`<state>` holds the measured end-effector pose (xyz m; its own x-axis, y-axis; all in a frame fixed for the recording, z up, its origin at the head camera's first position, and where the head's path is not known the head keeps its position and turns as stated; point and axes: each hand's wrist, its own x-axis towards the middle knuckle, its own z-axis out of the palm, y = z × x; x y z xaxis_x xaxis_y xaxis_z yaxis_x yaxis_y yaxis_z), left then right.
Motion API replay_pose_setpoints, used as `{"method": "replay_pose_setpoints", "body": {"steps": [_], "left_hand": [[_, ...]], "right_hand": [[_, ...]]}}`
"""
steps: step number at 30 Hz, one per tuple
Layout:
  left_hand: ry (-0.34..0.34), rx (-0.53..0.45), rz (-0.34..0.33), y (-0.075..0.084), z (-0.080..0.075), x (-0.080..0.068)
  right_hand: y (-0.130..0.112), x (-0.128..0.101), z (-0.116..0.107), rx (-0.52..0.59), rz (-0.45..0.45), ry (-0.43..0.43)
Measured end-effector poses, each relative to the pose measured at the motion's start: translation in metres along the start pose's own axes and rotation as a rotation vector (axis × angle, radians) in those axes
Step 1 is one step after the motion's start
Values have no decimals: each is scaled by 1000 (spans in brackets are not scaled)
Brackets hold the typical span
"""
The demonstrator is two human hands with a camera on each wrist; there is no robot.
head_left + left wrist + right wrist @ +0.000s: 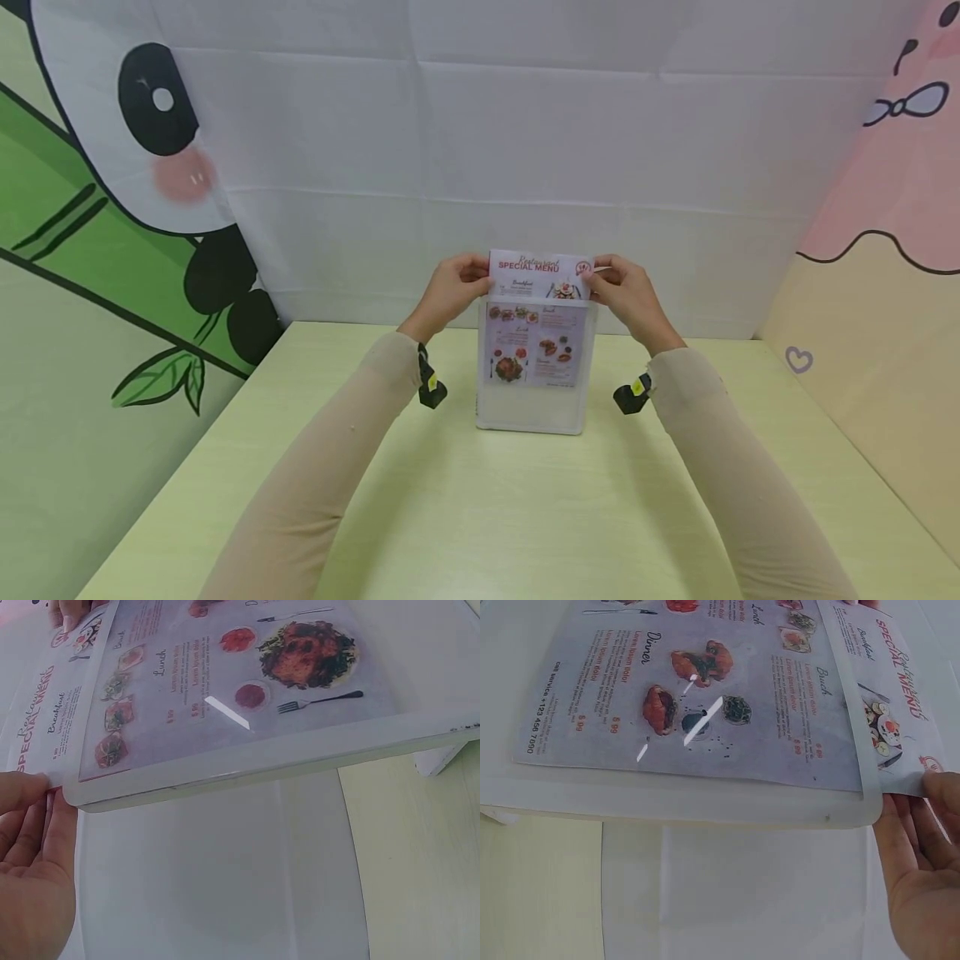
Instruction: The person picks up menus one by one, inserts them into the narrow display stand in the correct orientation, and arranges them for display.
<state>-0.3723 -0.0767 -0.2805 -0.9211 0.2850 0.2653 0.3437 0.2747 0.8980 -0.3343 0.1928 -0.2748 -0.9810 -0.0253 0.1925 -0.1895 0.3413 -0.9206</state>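
A clear acrylic sign holder [534, 404] stands upright on the pale table [480, 517] near the back wall. A printed menu sheet [536, 275] headed "Special Menu" sits partly inside it, its top strip sticking out above the rim. My left hand [453, 287] pinches the sheet's top left corner and my right hand [626, 292] pinches its top right corner. In the left wrist view the holder [262, 761] and menu sheet [225, 667] fill the frame, with my left hand [30, 855] at the corner. The right wrist view shows the menu sheet [705, 697], the holder [682, 802] and my right hand [922, 862].
A white cloth backdrop [525, 150] hangs right behind the holder. A panda and bamboo print [112, 208] covers the left wall, a pink and beige print [885, 250] the right. The table narrows toward the back corners.
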Motion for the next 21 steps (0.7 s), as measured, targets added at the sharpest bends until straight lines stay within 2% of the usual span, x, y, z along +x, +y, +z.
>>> {"method": "replay_pose_setpoints", "body": {"steps": [15, 21], "left_hand": [[3, -5, 3, 1, 0, -1], [5, 7, 9, 2, 1, -1]], "right_hand": [[-1, -1, -1, -45, 19, -16], [-1, -2, -1, -21, -21, -13]]}}
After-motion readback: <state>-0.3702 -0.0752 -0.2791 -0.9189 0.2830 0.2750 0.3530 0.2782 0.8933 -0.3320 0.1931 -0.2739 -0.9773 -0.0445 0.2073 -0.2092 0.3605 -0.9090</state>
